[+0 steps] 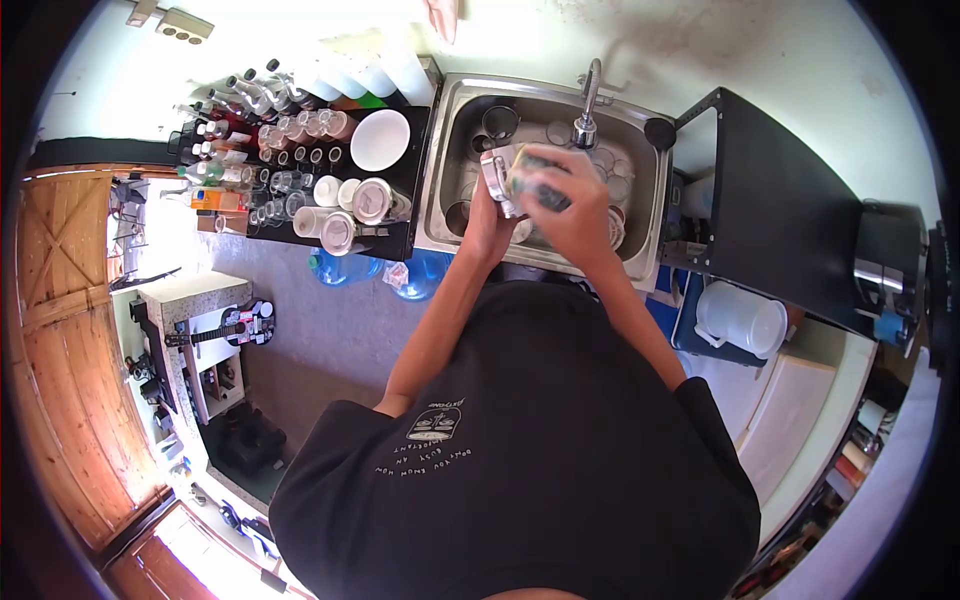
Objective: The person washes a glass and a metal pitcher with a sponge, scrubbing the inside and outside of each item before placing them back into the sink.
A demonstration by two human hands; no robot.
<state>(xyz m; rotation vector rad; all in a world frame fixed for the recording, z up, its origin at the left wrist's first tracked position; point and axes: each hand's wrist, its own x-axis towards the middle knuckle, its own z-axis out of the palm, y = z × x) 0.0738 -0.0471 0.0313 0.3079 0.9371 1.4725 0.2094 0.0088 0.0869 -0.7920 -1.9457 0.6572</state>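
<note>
Over the steel sink (433, 190), my left hand (484, 232) is closed round a clear glass (496, 182), held tilted. My right hand (580, 190) is beside it, blurred by motion, with its fingers round a yellow and dark sponge (530, 163). The sponge is close against the glass; whether they touch is hard to tell. Beneath my hands, the basin holds several glasses and a dark cup (500, 122), partly hidden by my hands and forearms. The faucet (585, 128) hangs over the basin just beyond my right hand.
Left of the sink, a black counter (425, 150) carries a white bowl (380, 140), jars (373, 200), glasses and bottles. Blue water jugs (420, 275) stand below. A black cabinet (780, 200) and white bucket (742, 320) are at right. Someone's fingers (441, 18) show at the top edge.
</note>
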